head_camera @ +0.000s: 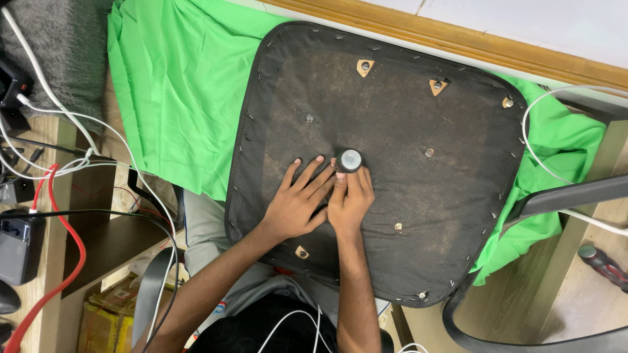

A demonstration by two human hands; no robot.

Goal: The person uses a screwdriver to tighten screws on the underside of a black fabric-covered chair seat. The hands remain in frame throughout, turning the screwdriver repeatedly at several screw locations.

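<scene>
Seen from the head camera, a black chair seat [405, 196] lies upside down across a green cloth [176, 104], its dusty fabric underside facing up and stapled all round the edge. Small triangular wooden patches show near its far edge, and several bolt heads dot the surface.

Near the middle of the seat stands a short tool with a round grey cap [350, 160], upright on the fabric. The right hand [348, 199] is closed around its lower part, fingers [340, 189] curled tight on the shaft just under the cap. The left hand [297, 202] lies flat beside it, fingers spread open and pressed on the black fabric, holding nothing; its fingertips almost touch the tool and the right hand.

Both forearms come up from the bottom edge, over grey trousers.

To the left, a wooden desk [49, 137] carries white cables [46, 111], a red cable [72, 261] and a dark box-shaped device [19, 245]. A grey fuzzy cloth [59, 46] fills the upper left corner. At the right, a black curved chair arm [562, 196] crosses near the seat's edge, with a white cable [543, 163] looping over the green cloth. A red-and-black screwdriver handle [602, 265] lies on the wooden surface at the far right, well apart from the hands. A wooden strip [458, 39] runs along the top.
</scene>
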